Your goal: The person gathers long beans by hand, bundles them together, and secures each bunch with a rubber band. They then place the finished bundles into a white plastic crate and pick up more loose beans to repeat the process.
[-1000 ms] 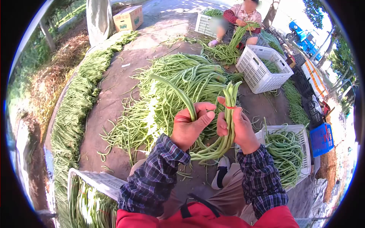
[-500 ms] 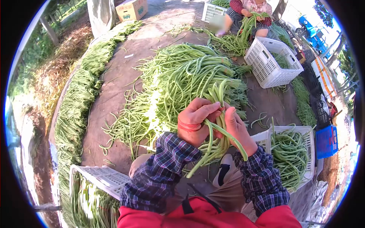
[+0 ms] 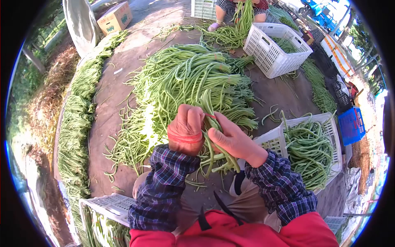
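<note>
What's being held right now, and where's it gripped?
A bundle of long green beans, held near its upper end, by the red band, between the left hand and right hand.

The cardboard box (image 3: pixel 115 19) bears green printed marks, but no text anywhere can be made out.

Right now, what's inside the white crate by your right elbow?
The white crate holds a tangled heap of long green beans, some poking over the rim. The heap covers the bottom, so I can't tell what lies beneath.
</note>
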A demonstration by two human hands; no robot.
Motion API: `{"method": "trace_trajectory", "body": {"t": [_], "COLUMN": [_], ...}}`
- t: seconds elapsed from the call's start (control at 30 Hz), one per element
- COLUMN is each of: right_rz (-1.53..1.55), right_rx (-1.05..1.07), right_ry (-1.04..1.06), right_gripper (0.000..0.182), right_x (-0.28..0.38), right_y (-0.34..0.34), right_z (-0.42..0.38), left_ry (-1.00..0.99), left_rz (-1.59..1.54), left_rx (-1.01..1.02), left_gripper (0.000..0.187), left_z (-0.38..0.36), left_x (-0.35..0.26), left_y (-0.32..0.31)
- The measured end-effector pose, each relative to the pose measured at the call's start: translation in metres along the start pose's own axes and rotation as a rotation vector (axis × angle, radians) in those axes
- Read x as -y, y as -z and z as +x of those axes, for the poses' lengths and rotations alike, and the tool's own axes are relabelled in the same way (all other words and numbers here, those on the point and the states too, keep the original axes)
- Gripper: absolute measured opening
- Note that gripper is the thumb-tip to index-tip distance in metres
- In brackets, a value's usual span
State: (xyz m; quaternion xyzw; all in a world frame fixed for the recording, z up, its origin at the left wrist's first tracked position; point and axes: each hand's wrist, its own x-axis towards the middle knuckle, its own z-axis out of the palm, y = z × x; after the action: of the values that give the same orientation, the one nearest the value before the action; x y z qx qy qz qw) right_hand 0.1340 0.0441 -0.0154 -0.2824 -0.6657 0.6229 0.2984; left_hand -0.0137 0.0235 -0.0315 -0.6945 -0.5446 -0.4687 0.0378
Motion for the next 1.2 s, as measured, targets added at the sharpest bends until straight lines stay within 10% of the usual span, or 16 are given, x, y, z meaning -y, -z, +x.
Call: {"method": "trace_trajectory", "body": {"t": [0.3,0.4,0.43,0.63,0.73,0.97,1.2], "right_rz": [0.579,0.469,0.453,0.702,0.581,-0.15,-0.773], "right_rx": [0.387,0.446,0.393,-0.432,-0.609,-0.691,-1.521], "right_ry": [-0.376,-0.299,-0.305,0.105,0.394,0.64,0.433], "right_gripper": [0.04,0.029,0.029,0.026,0.024,0.028,0.031], "right_x": [-0.006,0.002,0.003,0.038,0.133,0.347,0.164], "right_y": [-0.01,-0.004,0.002,0.1,0.18,0.306,0.364], "right_z": [-0.056,-0.08,-0.088,-0.108,-0.151,-0.284,-0.303], "left_ry": [0.035,0.358,0.603,0.514,0.616,0.506,0.567], "left_rz": [0.258,0.277,-0.106,0.286,-0.212,0.074,0.017], "left_rx": [-0.189,-0.283,-0.358,-0.24,-0.308,-0.308,-0.295], "left_gripper": [0.008,0.013,0.015,0.022,0.022,0.024,0.025], "left_z": [0.006,-0.003,-0.008,-0.014,-0.016,-0.011,-0.007], "left_x": [0.059,0.097,0.108,0.092,0.122,0.122,0.092], "left_y": [0.027,0.061,0.063,0.053,0.04,0.03,0.03]}}
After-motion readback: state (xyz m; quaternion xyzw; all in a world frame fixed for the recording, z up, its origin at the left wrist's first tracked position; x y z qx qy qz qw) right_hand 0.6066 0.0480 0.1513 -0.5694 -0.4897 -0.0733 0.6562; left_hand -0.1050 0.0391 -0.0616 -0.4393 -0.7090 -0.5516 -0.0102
